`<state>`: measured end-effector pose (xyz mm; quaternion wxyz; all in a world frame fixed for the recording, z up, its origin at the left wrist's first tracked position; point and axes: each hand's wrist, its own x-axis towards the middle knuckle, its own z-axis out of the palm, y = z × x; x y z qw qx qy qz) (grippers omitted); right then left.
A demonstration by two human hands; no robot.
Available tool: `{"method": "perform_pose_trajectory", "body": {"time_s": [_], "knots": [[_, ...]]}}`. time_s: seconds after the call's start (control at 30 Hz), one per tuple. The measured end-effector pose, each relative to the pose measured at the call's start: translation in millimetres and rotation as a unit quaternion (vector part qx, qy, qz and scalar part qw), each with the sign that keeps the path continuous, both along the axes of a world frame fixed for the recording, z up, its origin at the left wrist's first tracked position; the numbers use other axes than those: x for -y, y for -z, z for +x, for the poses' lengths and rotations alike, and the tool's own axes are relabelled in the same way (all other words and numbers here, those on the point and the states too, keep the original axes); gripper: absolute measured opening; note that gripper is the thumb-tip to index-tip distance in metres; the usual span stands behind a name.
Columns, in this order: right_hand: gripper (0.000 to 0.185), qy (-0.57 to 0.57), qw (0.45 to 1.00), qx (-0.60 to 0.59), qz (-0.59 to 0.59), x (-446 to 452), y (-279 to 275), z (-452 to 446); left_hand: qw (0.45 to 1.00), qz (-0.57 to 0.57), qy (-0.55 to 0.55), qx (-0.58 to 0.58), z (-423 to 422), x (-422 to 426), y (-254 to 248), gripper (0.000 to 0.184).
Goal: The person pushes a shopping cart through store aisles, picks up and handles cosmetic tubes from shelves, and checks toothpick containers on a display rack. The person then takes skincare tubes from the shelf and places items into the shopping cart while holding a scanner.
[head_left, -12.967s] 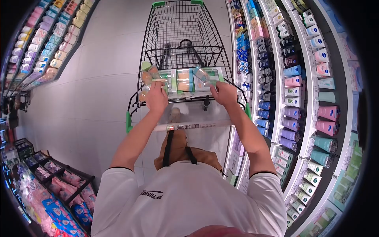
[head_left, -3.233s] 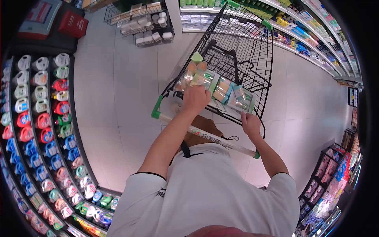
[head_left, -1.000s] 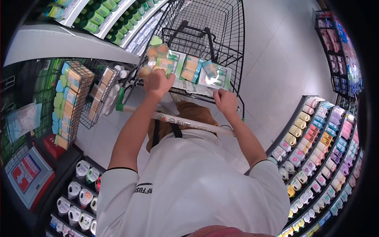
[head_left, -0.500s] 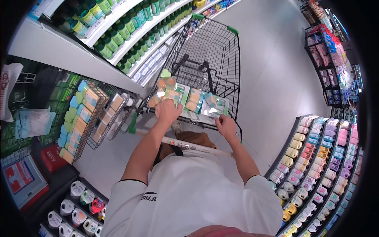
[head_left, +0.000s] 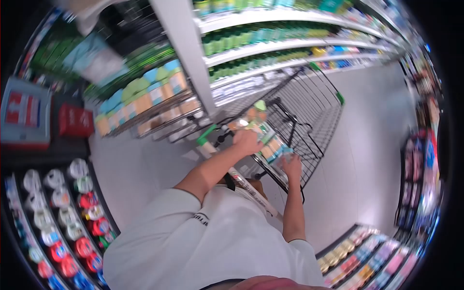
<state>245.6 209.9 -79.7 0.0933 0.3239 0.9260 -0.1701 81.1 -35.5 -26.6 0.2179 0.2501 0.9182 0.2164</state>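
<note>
Packages lie in the fold-out seat of a wire shopping cart (head_left: pixel 319 104). My left hand (head_left: pixel 247 141) is closed over the near left side of the seat, beside a green-and-white pack (head_left: pixel 263 130); its fingertips are hidden. Behind it sits a clear pack with round orange-brown contents (head_left: pixel 256 115). Further right lies a tan-and-blue pack (head_left: pixel 274 147). My right hand (head_left: pixel 292 166) has its fingers bent against a clear plastic package (head_left: pixel 286 157) at the right end of the seat. Blur hides how firmly it grips. The cart's white handle (head_left: pixel 249 187) crosses below my forearms.
Shelves of green bottles (head_left: pixel 251 36) run behind the cart. At left stands a wire rack of tan, blue and green packs (head_left: pixel 145 94). Tubs (head_left: pixel 63 222) fill a lower-left display, pastel bottles (head_left: pixel 362 256) another at lower right. Grey floor (head_left: pixel 357 159) extends right of the cart.
The view has swung left, so the cart now sits slanted further right. My right hand has moved from the seat's near edge onto the clear package. My left hand stays near the same packs.
</note>
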Motion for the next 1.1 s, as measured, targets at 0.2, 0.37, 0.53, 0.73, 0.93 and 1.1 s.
{"method": "perform_pose_trajectory", "body": {"time_s": [0.2,0.37,0.53,0.73,0.93,1.1], "knots": [[0.061,-0.007,1.000,0.013,0.016,-8,26,-7,1.000,0.009,-0.006,0.025,-4,2,9,0.052],[0.065,-0.025,0.998,0.042,0.034,-14,39,-12,0.996,0.059,0.003,0.065,-6,8,-3,0.052],[0.084,0.039,0.991,0.127,-0.031,-29,35,-21,0.981,0.173,-0.013,0.081,-12,9,6,0.043],[0.065,0.165,0.972,0.024,-0.166,12,-40,-30,0.943,0.319,0.060,0.072,-17,62,-42,0.041],[0.063,0.243,0.853,-0.219,-0.406,153,-133,-72,0.930,0.365,0.040,-0.032,-25,152,-85,0.070],[0.054,0.175,0.781,-0.259,-0.541,271,-168,-124,0.898,0.414,0.002,-0.150,-41,231,-127,0.104]]}}
